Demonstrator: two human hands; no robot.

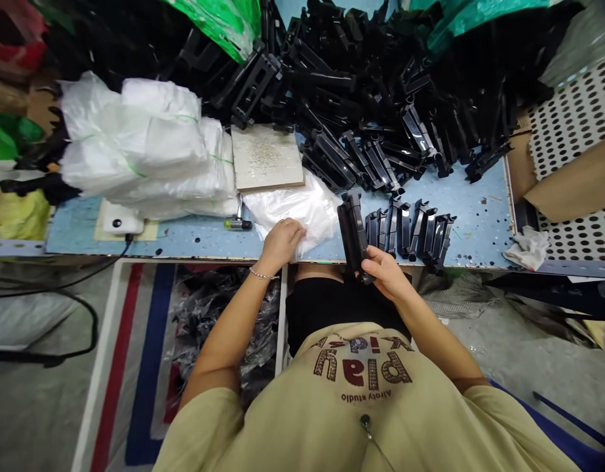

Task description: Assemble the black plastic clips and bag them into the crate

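Note:
My right hand [387, 270] is closed round a long black plastic part [352, 229], held upright at the table's front edge. Its thumb lies across the lower end. My left hand [281, 244] rests on a thin pile of clear plastic bags [314, 204], fingers bent together at the near edge of the top bag. To the right of the held piece, several similar black parts [410, 229] stand side by side in a row. A board with small grains on it [267, 157] lies on the far side of the bags.
A large heap of black parts [341, 92] fills the back of the blue table [204, 239]. Bundled white bags [139, 144] lie at left, near a white box with a cable [120, 219] and a small screwdriver [238, 224]. An open bin with bagged pieces [218, 328] stands below.

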